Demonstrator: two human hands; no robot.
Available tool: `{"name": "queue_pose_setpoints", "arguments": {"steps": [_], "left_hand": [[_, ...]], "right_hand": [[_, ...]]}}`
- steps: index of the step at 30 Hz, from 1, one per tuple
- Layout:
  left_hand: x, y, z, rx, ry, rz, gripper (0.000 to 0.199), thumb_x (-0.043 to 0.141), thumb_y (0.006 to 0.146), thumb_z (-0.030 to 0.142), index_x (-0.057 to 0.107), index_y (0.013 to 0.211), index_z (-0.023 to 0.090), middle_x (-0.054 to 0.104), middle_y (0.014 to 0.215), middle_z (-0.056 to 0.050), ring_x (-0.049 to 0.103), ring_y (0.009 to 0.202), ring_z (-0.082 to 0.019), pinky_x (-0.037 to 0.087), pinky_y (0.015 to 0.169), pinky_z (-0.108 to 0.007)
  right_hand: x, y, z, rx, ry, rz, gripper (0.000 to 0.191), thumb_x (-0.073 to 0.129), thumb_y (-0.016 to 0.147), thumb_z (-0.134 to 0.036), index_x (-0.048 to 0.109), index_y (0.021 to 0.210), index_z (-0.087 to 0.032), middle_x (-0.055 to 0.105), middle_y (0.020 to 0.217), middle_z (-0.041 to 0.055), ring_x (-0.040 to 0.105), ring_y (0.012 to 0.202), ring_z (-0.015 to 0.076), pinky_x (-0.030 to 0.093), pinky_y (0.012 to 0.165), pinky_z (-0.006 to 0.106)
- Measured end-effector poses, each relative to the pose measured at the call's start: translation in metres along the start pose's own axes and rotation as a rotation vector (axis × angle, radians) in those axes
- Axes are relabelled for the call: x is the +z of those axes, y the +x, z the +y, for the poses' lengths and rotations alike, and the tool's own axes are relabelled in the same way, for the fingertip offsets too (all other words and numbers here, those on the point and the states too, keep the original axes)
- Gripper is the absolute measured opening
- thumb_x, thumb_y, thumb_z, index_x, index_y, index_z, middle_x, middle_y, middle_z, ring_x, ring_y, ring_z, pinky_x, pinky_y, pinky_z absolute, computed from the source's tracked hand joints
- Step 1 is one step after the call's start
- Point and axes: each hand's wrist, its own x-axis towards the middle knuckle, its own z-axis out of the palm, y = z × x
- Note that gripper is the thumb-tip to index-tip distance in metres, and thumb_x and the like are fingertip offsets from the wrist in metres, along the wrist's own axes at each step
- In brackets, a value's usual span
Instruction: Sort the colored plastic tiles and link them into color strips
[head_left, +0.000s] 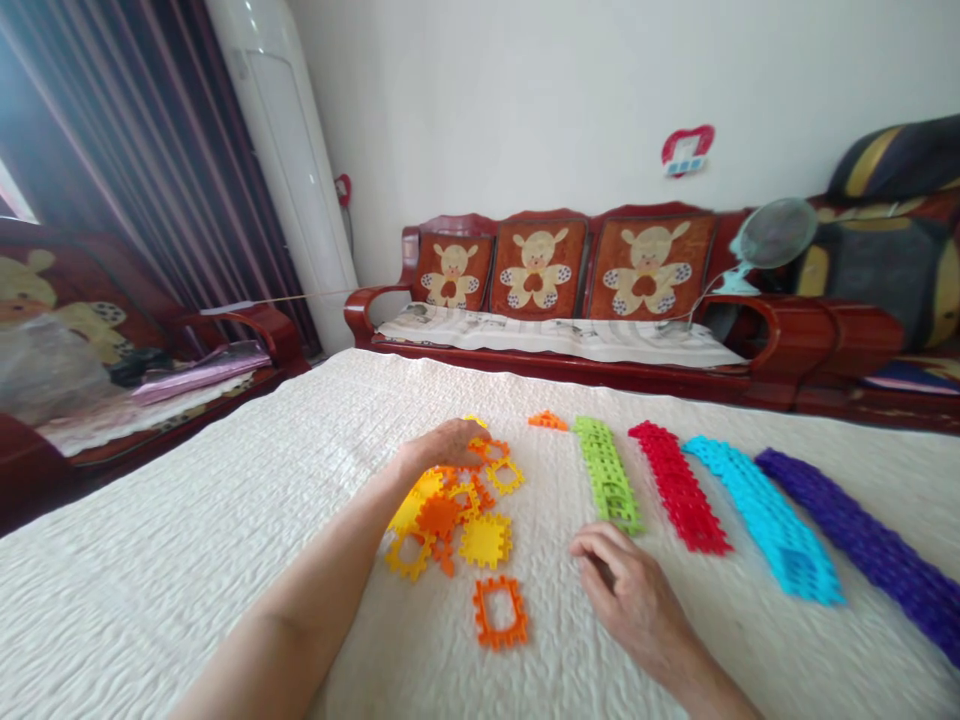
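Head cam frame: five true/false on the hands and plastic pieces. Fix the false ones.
1. The left hand is at the yellow and orange pile. True.
2. Left to right lie the green strip, red strip, blue strip and purple strip. True.
3. The right hand grips the red strip. False: the red strip lies apart from it; the green strip is nearest.
4. The orange frame nearest the camera is under the left hand. False: it lies uncovered on the white cloth.
5. The purple strip touches the pile. False: they lie well apart.
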Motion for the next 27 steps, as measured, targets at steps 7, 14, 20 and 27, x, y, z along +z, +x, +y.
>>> {"name": "queue_pose_setpoints", "arguments": {"steps": [7, 14, 20, 27], "left_hand": [[0.001, 0.003, 0.008, 0.052, -0.007, 0.003, 0.037, 0.057, 0.073, 0.023, 0.063, 0.109, 0.024, 0.062, 0.115, -0.005, 0.057, 0.104, -0.021, 0.042, 0.092, -0.031], [-0.011, -0.007, 0.012, 0.037, -0.098, 0.056, 0.032, 0.051, 0.081, 0.042, 0.066, 0.103, 0.023, 0.065, 0.109, -0.003, 0.060, 0.096, -0.017, 0.043, 0.087, -0.027], [-0.022, -0.037, 0.030, 0.081, -0.052, 0.030, 0.022, 0.056, 0.078, 0.031, 0.067, 0.095, 0.022, 0.067, 0.098, -0.003, 0.060, 0.088, -0.015, 0.043, 0.082, -0.026], [-0.015, -0.097, 0.016, 0.125, -0.074, -0.026, 0.036, 0.062, 0.075, 0.041, 0.061, 0.105, 0.023, 0.063, 0.108, -0.004, 0.058, 0.099, -0.017, 0.041, 0.090, -0.030]], "right_hand": [[-0.001, 0.001, -0.001, 0.008, -0.003, -0.020, 0.015, 0.042, 0.082, -0.017, 0.056, 0.079, -0.021, 0.058, 0.085, 0.0048, 0.056, 0.081, 0.0173, 0.045, 0.073, 0.029], [0.001, 0.001, 0.002, 0.005, 0.003, -0.007, 0.015, 0.043, 0.080, -0.017, 0.058, 0.079, -0.021, 0.059, 0.083, 0.0049, 0.056, 0.080, 0.0172, 0.045, 0.072, 0.029], [0.001, 0.003, 0.001, -0.002, 0.015, 0.004, 0.016, 0.042, 0.079, -0.016, 0.058, 0.079, -0.020, 0.059, 0.083, 0.0040, 0.056, 0.081, 0.0165, 0.044, 0.073, 0.029], [0.001, 0.003, 0.002, -0.020, 0.008, 0.010, 0.016, 0.042, 0.078, -0.015, 0.058, 0.078, -0.020, 0.059, 0.082, 0.0039, 0.056, 0.079, 0.0165, 0.044, 0.073, 0.030]]}}
